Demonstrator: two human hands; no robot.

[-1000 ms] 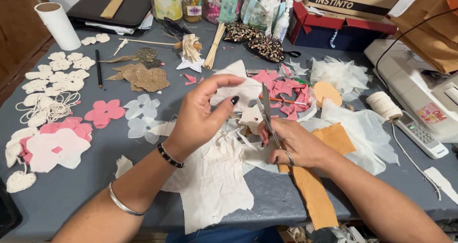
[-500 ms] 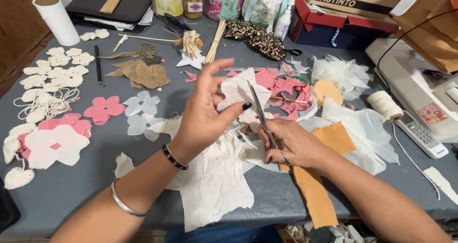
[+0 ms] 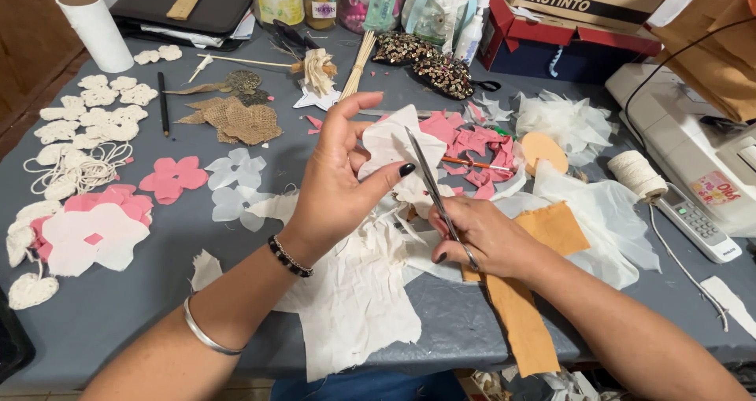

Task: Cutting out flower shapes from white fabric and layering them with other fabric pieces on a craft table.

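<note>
Over the grey table, left hand (image 3: 335,184) pinches a white fabric petal (image 3: 391,145); right hand (image 3: 484,240) grips slim steel scissors (image 3: 429,184), best snipping slowly along the edge.

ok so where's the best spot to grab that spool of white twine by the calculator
Probably around its ribbed sides, coming down from above. The spool of white twine stands roughly upright on the table, so fingers can close across its round body. Its loose tail trails toward the table's front edge, so lift clear of that.
</note>
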